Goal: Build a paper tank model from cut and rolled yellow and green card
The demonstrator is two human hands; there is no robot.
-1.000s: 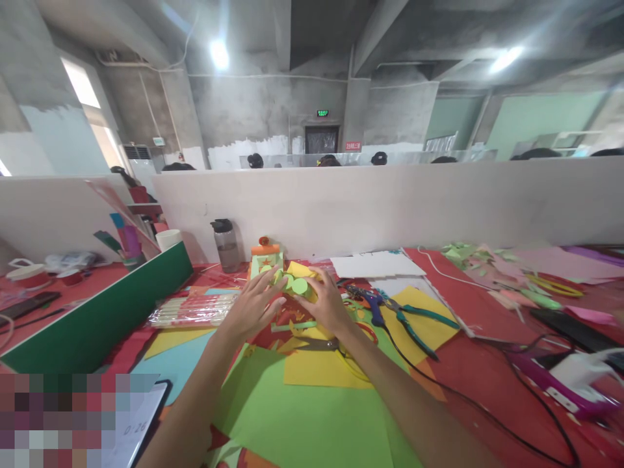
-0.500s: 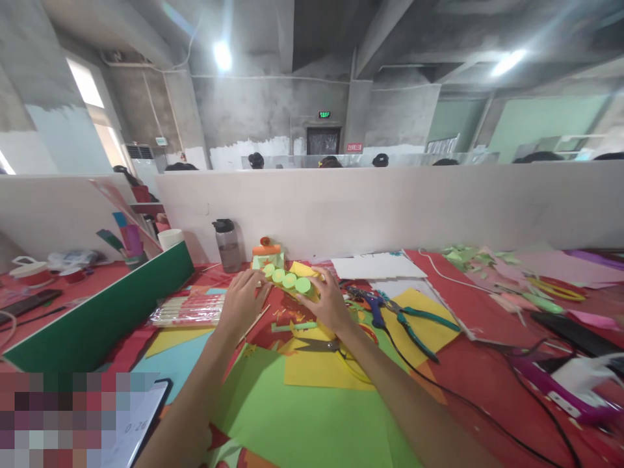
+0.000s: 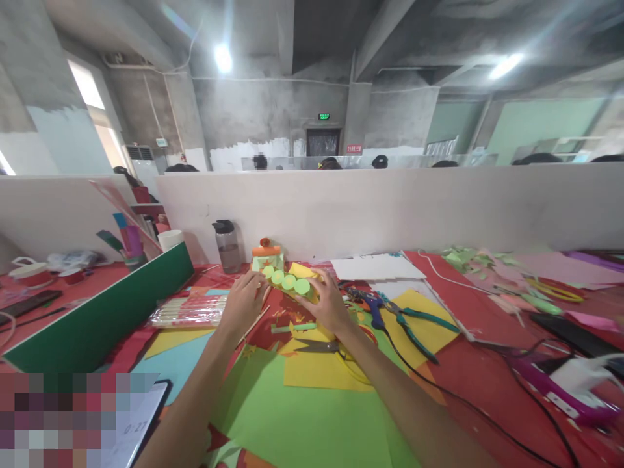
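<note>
A yellow paper craft with a row of light green discs (image 3: 289, 282) is held above the red table between my two hands. My left hand (image 3: 245, 298) closes on its left end, and my right hand (image 3: 329, 300) grips the right end with the thumb below and fingers above. Just behind it stands an orange and light green paper model (image 3: 266, 255). Scissors (image 3: 316, 346) with yellow handles lie on yellow paper near my right wrist. Under my forearms is a large green paper sheet (image 3: 297, 416).
To the right are a blue glue gun (image 3: 375, 311) with a black cord and teal-handled pliers (image 3: 414, 328). On the left are wrapped sticks (image 3: 188, 311), a green board (image 3: 107, 305) and a phone (image 3: 141, 422). A water bottle (image 3: 228, 250) stands by the white partition (image 3: 390, 208).
Both hands and the paper craft stay almost in place. The number on the phone screen has gone from 26 to 27.
</note>
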